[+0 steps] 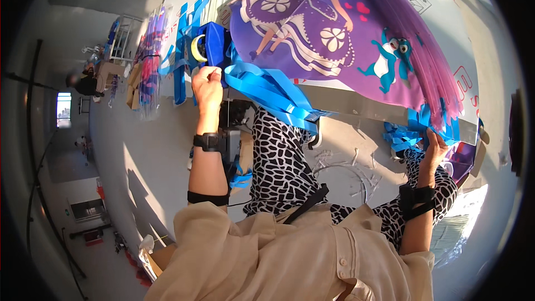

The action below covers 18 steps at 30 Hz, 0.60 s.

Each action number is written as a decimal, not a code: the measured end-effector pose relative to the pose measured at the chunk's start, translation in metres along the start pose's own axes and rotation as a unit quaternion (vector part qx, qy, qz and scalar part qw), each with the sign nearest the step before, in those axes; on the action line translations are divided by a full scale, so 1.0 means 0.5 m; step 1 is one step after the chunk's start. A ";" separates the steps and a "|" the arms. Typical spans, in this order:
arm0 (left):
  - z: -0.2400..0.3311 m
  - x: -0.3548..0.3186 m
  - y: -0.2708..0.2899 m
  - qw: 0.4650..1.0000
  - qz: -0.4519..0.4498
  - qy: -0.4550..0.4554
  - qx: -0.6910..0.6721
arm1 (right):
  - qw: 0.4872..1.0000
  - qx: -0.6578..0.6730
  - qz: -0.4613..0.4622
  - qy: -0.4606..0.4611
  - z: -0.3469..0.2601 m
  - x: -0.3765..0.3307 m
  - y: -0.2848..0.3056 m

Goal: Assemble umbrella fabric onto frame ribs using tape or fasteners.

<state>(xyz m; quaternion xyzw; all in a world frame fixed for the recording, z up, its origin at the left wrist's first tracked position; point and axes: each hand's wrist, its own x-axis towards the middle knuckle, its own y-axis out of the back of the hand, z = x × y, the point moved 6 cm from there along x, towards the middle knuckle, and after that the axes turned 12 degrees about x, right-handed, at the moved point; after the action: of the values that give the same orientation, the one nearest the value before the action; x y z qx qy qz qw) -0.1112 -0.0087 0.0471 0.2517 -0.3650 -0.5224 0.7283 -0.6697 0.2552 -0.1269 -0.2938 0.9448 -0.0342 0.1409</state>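
A large purple kite sheet [312, 33] printed with a cartoon girl in a purple dress lies on a grey table [362, 106]. My left hand [207, 86] is closed at the sheet's left corner, gripping a blue tape dispenser [214, 44] with a yellowish tape roll [196, 48] on it. Long blue ribbon tails [273, 92] hang from that corner over the table edge. My right hand [434, 147] pinches the kite's right edge, where a bunch of blue fringe strips [429, 125] hangs. My legs in black-and-white patterned trousers [278, 156] are under the table.
Stacked colourful kites [149, 67] and blue strips lie on the table's far left. Cut plastic scraps [340, 167] litter the floor. Another person [92, 81] sits far off at the left. A cardboard box [156, 259] stands by my left side.
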 end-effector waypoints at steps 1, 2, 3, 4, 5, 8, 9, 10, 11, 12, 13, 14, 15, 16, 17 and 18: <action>-0.032 0.020 0.008 0.995 -0.049 0.086 -0.026 | 1.000 -0.007 -0.007 -0.004 -0.014 -0.009 -0.007; -0.061 0.034 0.012 0.979 -0.099 0.170 -0.053 | 1.000 -0.006 0.008 0.006 -0.011 -0.006 0.003; -0.097 0.061 0.045 0.990 -0.028 0.133 -0.037 | 1.000 0.004 0.005 0.016 -0.008 -0.008 -0.001; -0.097 0.074 0.061 0.995 0.034 0.095 -0.024 | 1.000 0.011 0.010 0.028 -0.013 -0.010 0.003; -0.102 0.077 0.086 0.992 0.099 0.069 0.024 | 1.000 -0.004 0.007 0.023 -0.016 -0.013 0.003; -0.149 0.099 0.092 0.987 0.052 0.150 0.028 | 1.000 -0.011 0.001 0.029 -0.041 -0.030 -0.011; -0.167 0.101 0.082 0.976 -0.017 0.212 0.035 | 0.999 -0.016 0.027 0.021 -0.036 -0.028 -0.005; -0.174 0.103 0.075 0.970 -0.041 0.238 0.040 | 0.999 -0.017 0.023 0.024 -0.035 -0.028 -0.005; -0.179 0.098 0.068 0.967 -0.046 0.252 -0.007 | 0.999 -0.018 0.034 0.018 -0.032 -0.028 -0.002; -0.167 0.090 0.068 0.961 -0.051 0.266 -0.055 | 0.999 -0.019 0.046 0.012 -0.033 -0.029 0.000; -0.177 0.093 0.070 0.960 -0.050 0.269 -0.058 | 0.999 -0.032 0.040 0.015 -0.031 -0.026 0.000; -0.187 0.099 0.059 0.952 -0.080 0.280 -0.089 | 0.999 -0.034 0.037 0.018 -0.029 -0.026 -0.002; -0.189 0.102 0.051 0.943 -0.110 0.290 -0.120 | 0.998 -0.040 0.040 0.024 -0.029 -0.025 -0.002; -0.193 0.104 0.057 0.942 -0.109 0.292 -0.123 | 0.998 -0.045 0.044 0.029 -0.029 -0.025 -0.003; -0.191 0.107 0.057 0.942 -0.145 0.272 -0.137 | 0.997 -0.049 0.053 0.029 -0.028 -0.024 -0.002; -0.187 0.109 0.061 0.940 -0.177 0.252 -0.149 | 0.997 -0.050 0.049 0.030 -0.030 -0.024 -0.005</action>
<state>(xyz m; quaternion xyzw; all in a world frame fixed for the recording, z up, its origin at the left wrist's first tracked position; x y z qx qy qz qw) -0.0089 -0.0514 0.0276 0.3243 -0.0374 -0.6110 0.7212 -0.6630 0.2597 -0.1092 -0.2525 0.9624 0.0108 0.0990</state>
